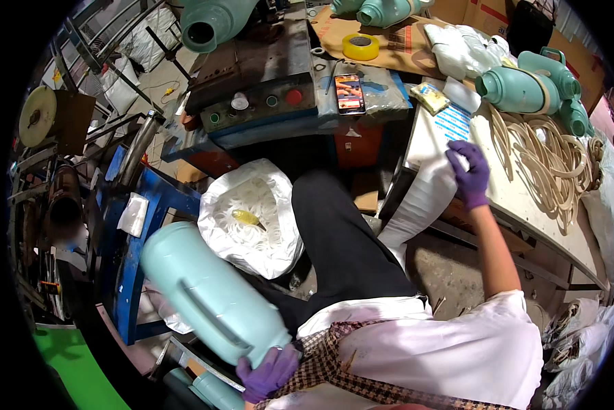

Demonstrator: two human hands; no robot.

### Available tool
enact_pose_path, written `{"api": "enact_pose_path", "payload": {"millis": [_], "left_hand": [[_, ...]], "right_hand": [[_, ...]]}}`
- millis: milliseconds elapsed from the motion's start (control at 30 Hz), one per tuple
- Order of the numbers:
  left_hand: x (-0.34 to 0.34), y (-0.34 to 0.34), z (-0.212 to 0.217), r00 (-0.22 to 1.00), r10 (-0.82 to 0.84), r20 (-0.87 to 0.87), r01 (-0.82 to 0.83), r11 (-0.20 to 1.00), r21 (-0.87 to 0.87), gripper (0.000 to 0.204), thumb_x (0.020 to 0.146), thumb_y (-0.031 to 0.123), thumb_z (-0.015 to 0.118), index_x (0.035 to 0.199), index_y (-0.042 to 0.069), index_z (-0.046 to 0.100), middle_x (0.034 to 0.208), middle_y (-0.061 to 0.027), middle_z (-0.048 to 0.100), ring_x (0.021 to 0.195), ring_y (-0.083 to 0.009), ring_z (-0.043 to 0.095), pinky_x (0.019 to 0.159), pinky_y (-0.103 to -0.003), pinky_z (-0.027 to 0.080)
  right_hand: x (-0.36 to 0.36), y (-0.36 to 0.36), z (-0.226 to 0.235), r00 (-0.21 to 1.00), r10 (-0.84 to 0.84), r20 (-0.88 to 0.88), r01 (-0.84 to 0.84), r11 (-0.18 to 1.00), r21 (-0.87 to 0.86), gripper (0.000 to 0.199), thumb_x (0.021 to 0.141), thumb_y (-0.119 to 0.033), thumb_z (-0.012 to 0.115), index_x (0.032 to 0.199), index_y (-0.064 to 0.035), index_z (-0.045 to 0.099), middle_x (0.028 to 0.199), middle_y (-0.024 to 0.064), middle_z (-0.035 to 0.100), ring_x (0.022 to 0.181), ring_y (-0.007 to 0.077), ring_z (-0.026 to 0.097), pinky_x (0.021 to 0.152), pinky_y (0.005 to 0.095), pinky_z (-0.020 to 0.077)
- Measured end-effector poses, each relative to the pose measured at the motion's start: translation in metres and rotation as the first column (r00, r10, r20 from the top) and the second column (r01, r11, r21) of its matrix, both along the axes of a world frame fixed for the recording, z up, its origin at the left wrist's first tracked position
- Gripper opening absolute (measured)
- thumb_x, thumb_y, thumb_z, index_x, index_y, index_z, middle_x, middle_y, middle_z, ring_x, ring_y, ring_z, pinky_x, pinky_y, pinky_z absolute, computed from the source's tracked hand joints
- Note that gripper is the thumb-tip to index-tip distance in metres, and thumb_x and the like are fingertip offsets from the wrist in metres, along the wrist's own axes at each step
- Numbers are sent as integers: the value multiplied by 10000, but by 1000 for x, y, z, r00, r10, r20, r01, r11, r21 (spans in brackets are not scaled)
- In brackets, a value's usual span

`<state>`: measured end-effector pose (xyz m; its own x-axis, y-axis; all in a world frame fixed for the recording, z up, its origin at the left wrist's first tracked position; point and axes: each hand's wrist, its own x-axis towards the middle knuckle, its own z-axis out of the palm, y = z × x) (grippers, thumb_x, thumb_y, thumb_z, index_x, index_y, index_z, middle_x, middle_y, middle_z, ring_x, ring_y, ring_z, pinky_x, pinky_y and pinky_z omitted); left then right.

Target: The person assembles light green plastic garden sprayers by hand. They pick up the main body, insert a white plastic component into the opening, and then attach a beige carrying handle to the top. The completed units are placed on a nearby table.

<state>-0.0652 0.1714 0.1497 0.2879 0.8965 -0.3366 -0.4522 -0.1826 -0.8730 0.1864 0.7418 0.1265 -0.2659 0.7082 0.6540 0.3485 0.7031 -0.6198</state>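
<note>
Grasping the teal jug (211,290), my left hand (269,376) should brace its narrow end; I cannot tell whether my right hand (469,176) pinches white film (423,198) at the table's (515,208) left edge

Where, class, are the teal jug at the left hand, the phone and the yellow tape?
Teal jug (218,290): head view, side of its body.
Phone (350,94): head view, lit screen.
Yellow tape (360,54): head view, outer side.
</note>
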Motion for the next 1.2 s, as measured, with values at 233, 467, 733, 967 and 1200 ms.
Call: {"api": "enact_pose_path", "payload": {"millis": [233,467,733,967,1200], "left_hand": [[-2,27,-2,917,234,322,-93,913,-397,759,854,66,589,1554,168,315,1610,-43,293,1450,-201,347,1173,-390,324],[0,18,-20,756,248,606,-196,969,-152,788,942,165,562,1621,131,163,1674,-91,159,1532,-239,214,1226,-345,236],[6,19,-27,944,130,302,-120,992,-50,632,1020,105,452,1605,105,213,1649,-95,244,1495,-205,292,1211,-332,295],[11,38,-20,956,160,246,-167,986,8,492,1082,113,355,1570,76,308,1615,-69,331,1452,-205,373,1209,-294,306],[13,38,-15,347,247,905,-149,967,-207,498,1027,169,460,1522,200,416,1536,-71,421,1391,-203,444,1175,-305,348]], "right_hand": [[32,89,-47,877,-313,365,337,942,-1,273,840,-203,762,1063,-47,760,1087,114,708,990,268,681,918,357,527],[29,95,-49,899,-333,285,331,942,56,185,779,-203,812,914,-79,784,1057,87,706,960,275,677,860,367,536],[-95,-18,25,997,82,7,-82,997,0,60,815,-88,756,874,-78,747,1030,81,634,1040,252,604,917,358,465],[-281,-212,79,429,850,-304,-843,256,-473,111,873,-109,730,897,-1,722,908,83,629,907,190,592,824,305,472],[-332,-248,76,424,905,3,-826,388,-409,280,776,-281,841,836,-42,707,903,84,630,849,206,564,770,344,463]]}}
